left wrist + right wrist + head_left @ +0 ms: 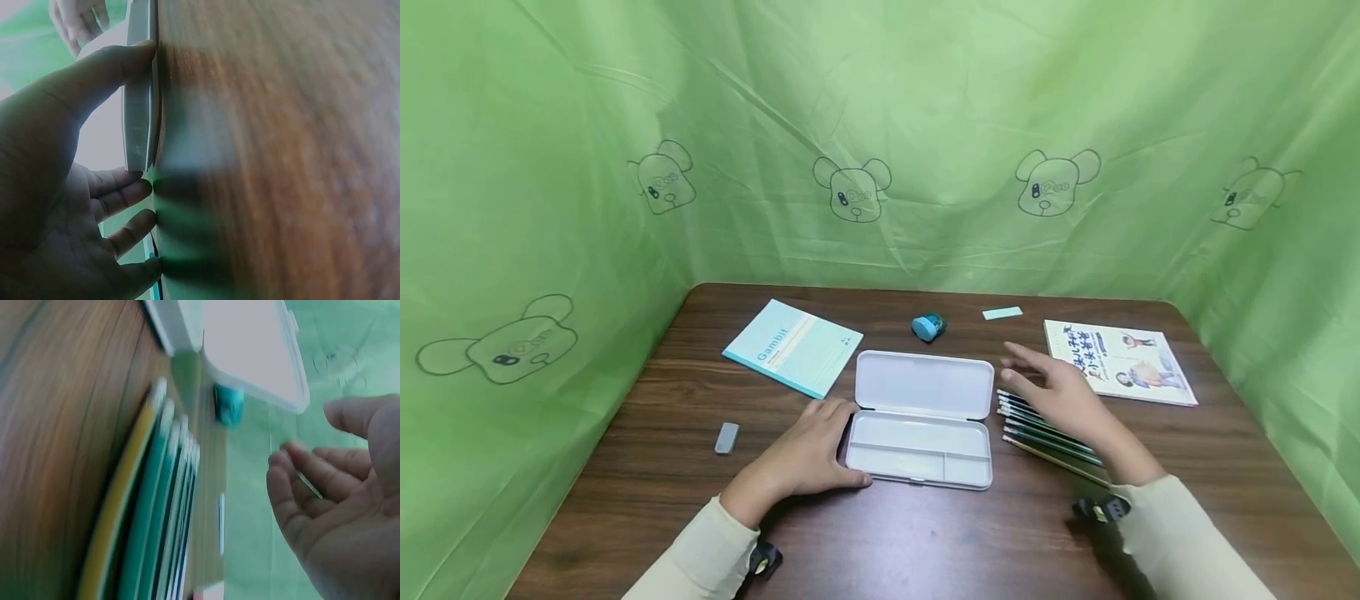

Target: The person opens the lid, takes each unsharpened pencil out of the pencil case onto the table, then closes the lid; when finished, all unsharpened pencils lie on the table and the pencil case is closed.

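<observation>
An opened white pencil case (922,383) lies on the table, its lid tipped back and its divided tray bare. My left hand (805,450) holds the tray's left end, thumb on the front edge and fingertips by the back left corner. In the left wrist view the thumb (115,65) lies against the case's side wall (137,125). Over a row of pencils (1045,433), mostly dark green with a yellow one in front, hovers my right hand (1067,400). Its fingers are loosely spread and hold nothing. The right wrist view shows the pencils (159,506) flat on the table, apart from the hand.
A light blue notebook (793,347) lies at the back left, a grey eraser (727,438) at the left. Behind the case are a blue pencil sharpener (928,327) and a small pale strip (1002,313). A picture book (1120,362) lies at the right. Green cloth surrounds the table.
</observation>
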